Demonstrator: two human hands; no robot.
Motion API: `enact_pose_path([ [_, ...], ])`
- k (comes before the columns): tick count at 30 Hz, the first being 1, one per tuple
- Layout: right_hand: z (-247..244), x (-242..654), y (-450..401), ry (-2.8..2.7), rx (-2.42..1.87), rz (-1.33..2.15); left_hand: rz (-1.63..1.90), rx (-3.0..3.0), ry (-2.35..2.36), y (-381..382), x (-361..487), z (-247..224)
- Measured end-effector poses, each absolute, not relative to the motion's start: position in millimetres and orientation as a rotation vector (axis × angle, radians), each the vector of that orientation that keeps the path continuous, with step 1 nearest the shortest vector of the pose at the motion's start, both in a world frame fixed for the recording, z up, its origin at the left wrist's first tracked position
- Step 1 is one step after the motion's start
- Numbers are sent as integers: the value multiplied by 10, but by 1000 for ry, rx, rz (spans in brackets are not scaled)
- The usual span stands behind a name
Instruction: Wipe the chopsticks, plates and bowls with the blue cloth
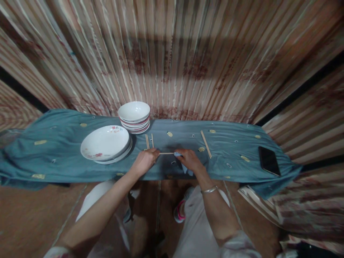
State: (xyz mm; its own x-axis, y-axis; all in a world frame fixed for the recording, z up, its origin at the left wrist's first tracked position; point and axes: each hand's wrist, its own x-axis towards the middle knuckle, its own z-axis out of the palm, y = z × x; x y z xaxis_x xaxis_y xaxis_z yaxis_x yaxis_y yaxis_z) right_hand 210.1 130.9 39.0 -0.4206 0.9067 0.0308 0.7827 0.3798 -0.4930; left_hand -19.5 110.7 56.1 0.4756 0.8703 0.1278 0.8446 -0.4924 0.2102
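A thin wooden chopstick (167, 153) runs level between my two hands, above the cloth near the table's front edge. My left hand (146, 160) is closed around its left end. In my right hand (189, 159) is a light blue cloth (185, 169), wrapped about the chopstick's other end and hanging down below the fingers. Just beyond my left hand lie a few more chopsticks (147, 141), partly hidden by that hand. To the right of my right hand, a pair of chopsticks (206, 144) rests at a slant on the tablecloth.
A stack of white plates (106, 143) with floral marks stands at the left. Behind it rises a stack of white bowls (134, 111). A black phone (269, 160) lies at the right end of the teal tablecloth (231, 143). Striped curtains (172, 64) hang behind the table.
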Motion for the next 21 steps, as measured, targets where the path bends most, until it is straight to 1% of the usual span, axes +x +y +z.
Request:
enact_pose_path([
  [3, 433, 2142, 1297, -2371, -1539, 549, 354, 2644, 1467, 1239, -164, 593],
  [9, 430, 2225, 1303, -2274, -1598, 560, 568, 2692, 1347, 1564, -79, 545],
  [12, 384, 2265, 1333, -2214, -1608, 570, 621, 2683, 1350, 1671, 10, 578],
  [15, 316, 2320, 1391, -2075, -1634, 571, 769, 2636, 1389, 1733, 167, 612],
  [18, 254, 2398, 1461, -1840, -1644, 579, 1070, 2396, 1500, 1767, 412, 546],
  [21, 216, 2474, 1511, -1587, -1587, 706, 1296, 1844, 1442, 1784, 722, 364],
])
